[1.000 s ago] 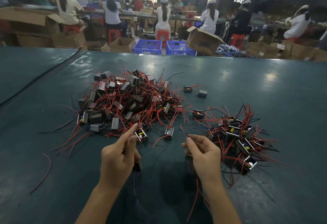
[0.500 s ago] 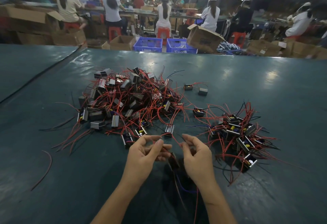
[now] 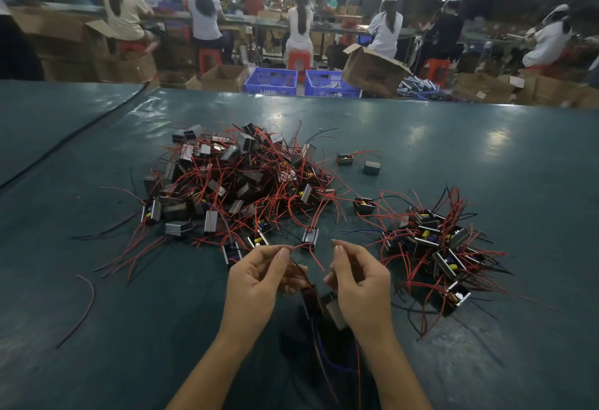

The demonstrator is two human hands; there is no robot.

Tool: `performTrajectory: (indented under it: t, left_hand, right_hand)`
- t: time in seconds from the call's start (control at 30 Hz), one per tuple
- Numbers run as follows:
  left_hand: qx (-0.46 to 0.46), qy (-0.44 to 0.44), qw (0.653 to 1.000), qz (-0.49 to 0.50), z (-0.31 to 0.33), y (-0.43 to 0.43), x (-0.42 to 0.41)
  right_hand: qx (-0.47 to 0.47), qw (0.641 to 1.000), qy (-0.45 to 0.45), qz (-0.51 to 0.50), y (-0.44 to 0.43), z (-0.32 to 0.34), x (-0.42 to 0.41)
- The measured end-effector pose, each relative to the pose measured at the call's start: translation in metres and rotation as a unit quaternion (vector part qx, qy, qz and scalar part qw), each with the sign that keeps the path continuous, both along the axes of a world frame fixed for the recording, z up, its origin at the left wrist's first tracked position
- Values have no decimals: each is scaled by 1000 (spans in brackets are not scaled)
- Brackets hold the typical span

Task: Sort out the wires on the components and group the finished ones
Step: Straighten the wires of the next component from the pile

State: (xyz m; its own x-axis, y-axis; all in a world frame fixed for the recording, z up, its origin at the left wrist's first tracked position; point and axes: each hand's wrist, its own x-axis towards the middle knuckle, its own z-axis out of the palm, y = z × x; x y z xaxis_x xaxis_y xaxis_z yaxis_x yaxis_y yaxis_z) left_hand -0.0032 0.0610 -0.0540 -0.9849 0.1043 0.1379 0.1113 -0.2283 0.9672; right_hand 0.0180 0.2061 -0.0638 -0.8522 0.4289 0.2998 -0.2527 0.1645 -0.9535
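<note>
Red stray wire [image 3: 85,306] lies alone near the left edge of the teal desk [image 3: 486,156]. Around the desk's middle sits a big tangled pile of transformers [image 3: 233,182] with red leads. By the near edge, the left hand [image 3: 259,280] pinches a red lead [image 3: 316,257] between thumb and forefinger. The lead runs down to the held transformer [image 3: 311,301], gripped just above the desk in the curled fingers of the right hand [image 3: 363,283]. The hands are close but apart. Toward the right edge lies a smaller group of transformers [image 3: 434,247], wires fanned outward.
</note>
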Motion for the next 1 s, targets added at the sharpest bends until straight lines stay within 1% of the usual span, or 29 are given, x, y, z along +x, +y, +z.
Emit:
performTrajectory:
  t: [0.1,0.23,0.37,0.47,0.63,0.87,1.0]
  left_hand:
    - [-19,8,1000,-4,-1,2,0]
    - [-49,22,998,13,-3,1,-1]
    - [-50,17,999,7,-6,-1,-3]
    - [-37,23,999,7,-8,-2,-4]
    - [-49,34,998,23,-11,-2,-6]
    - [-145,79,985,40,-9,-3,-2]
    - [-156,95,981,61,-4,-3,2]
  right_hand:
    - [-11,1000,7,17,-3,3,2]
    - [-29,997,-6,75,-6,6,3]
    - [-44,991,-16,122,-8,6,4]
    - [-13,992,-28,126,-8,5,4]
    - [-6,994,-19,103,-9,4,2]
    - [-17,993,-22,116,-10,2,2]
    - [2,992,-18,127,-12,3,3]
